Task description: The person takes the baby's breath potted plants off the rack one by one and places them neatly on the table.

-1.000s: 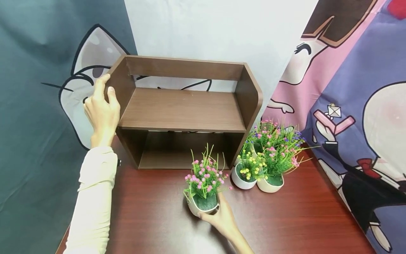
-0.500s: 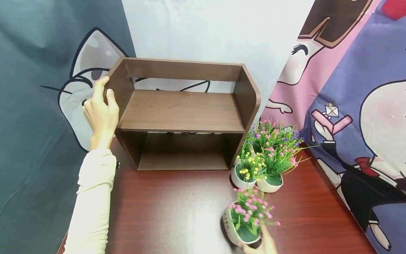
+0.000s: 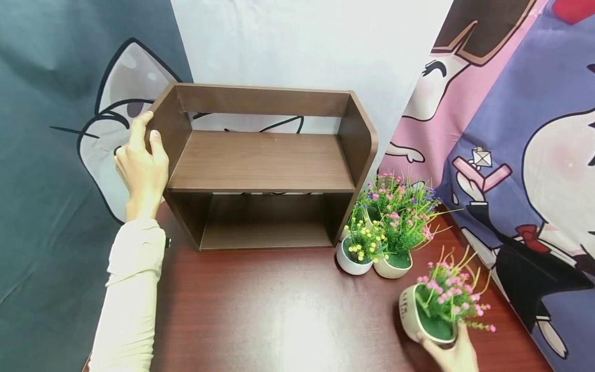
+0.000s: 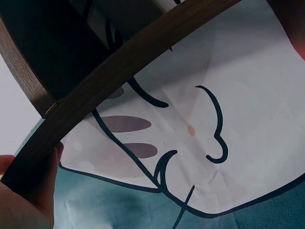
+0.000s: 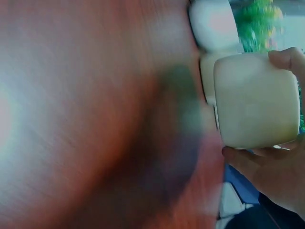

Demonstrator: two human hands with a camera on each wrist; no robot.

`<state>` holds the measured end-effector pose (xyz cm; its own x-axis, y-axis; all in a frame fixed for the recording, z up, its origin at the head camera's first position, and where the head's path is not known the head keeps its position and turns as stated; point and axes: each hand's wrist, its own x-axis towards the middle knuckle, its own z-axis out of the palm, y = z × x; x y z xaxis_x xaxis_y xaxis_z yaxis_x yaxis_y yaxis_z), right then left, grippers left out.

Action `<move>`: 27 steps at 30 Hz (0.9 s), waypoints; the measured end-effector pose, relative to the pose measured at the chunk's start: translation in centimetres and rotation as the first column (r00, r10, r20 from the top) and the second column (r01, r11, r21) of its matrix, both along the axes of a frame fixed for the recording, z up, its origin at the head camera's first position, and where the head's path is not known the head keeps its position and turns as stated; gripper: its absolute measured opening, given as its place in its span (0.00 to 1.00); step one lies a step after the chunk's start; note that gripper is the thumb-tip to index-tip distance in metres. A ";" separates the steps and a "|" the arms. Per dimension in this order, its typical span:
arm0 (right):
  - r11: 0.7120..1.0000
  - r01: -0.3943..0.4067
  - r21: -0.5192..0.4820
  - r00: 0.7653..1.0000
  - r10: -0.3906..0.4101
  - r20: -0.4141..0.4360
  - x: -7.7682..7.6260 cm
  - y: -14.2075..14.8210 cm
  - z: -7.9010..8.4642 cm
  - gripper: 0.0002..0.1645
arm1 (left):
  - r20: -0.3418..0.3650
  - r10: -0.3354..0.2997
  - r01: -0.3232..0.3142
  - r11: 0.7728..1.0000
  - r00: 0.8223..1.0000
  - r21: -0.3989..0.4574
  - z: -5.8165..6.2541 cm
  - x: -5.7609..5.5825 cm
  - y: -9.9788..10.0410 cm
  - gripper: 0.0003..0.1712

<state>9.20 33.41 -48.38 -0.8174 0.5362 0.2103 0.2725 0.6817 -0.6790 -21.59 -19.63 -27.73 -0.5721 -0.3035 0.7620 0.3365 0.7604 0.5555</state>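
Note:
In the head view my left hand point(image 3: 144, 170) grips the left side panel of a brown two-tier wooden shelf point(image 3: 265, 160). The left wrist view has my thumb and fingers on either side of the panel edge point(image 4: 90, 93). At the lower right, my right hand point(image 3: 451, 354) holds a potted plant point(image 3: 413, 318) with pink flowers in a cream pot, by the pot's near right side. The pot leans, its opening turned to the right. Seen from the right wrist, the fingers point(image 5: 281, 179) and thumb clasp the pot's cream wall from two sides.
Against the shelf's right side stand a white pot point(image 3: 354, 261) with yellow flowers and a cream pot point(image 3: 392, 266) with pink ones, more flowers crowded behind. A reddish-brown table point(image 3: 241, 305) lies underneath. Printed cloths point(image 3: 492, 119) hang behind and at the sides.
My right hand has carried the pink-flowered plant from in front of the shelf to the right and toward me. My left hand has stayed on the side panel; the view has shifted slightly.

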 end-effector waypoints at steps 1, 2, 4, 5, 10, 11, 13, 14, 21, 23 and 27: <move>1.000 -0.001 0.015 1.000 0.001 0.025 -0.4 0.9 0.3 0.50 | 0.000 -0.001 0.001 1.000 1.000 -0.001 0.0 0.0 0.0 0.21; 1.000 -0.014 0.011 0.999 0.014 0.038 -1.0 1.8 0.5 0.50 | 0.001 -0.003 0.003 1.000 1.000 -0.001 0.0 0.0 0.1 0.21; 0.999 -0.037 -0.004 0.998 0.037 0.053 -2.2 3.5 0.7 0.49 | 0.008 -0.005 0.005 1.000 1.000 0.002 0.0 -0.1 0.1 0.21; 0.999 -0.047 -0.009 0.997 0.047 0.054 -2.9 4.3 0.8 0.49 | 0.011 -0.007 0.007 1.000 1.000 0.002 0.0 -0.1 0.2 0.21; 0.987 -0.149 -0.065 0.989 0.150 0.017 -6.7 7.2 0.7 0.46 | 0.033 -0.008 0.007 1.000 0.999 0.012 0.1 0.1 0.1 0.21; 0.982 -0.172 -0.072 0.985 0.174 0.014 -7.4 7.6 0.5 0.45 | 0.036 -0.005 0.005 1.000 0.999 0.014 0.1 0.2 0.0 0.21; 0.973 -0.221 -0.073 0.975 0.223 0.014 -8.7 8.3 0.1 0.45 | 0.035 0.002 -0.003 1.000 0.999 0.015 0.1 0.3 -0.1 0.21; 0.969 -0.237 -0.070 0.971 0.239 0.020 -9.2 8.6 -0.2 0.45 | 0.035 0.006 -0.006 1.000 0.999 0.012 0.1 0.4 -0.2 0.21; 0.949 -0.289 -0.121 0.953 0.297 0.053 -11.6 10.1 -1.4 0.48 | 0.016 0.009 -0.009 1.000 1.000 -0.001 0.0 0.4 -0.3 0.21; 0.941 -0.304 -0.146 0.948 0.315 0.052 -12.0 10.4 -1.5 0.50 | 0.009 0.011 -0.011 1.000 1.000 -0.003 0.0 0.3 -0.2 0.21; 0.917 -0.359 -0.177 0.930 0.368 0.021 -12.6 10.6 -1.6 0.54 | 0.008 0.016 -0.016 1.000 1.000 0.004 0.0 0.2 0.0 0.21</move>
<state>-3.45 44.06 -49.99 -0.9700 0.2239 0.0948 0.0662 0.6185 -0.7830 -21.43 -19.63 -27.75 -0.5736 -0.3156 0.7559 0.3199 0.7632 0.5614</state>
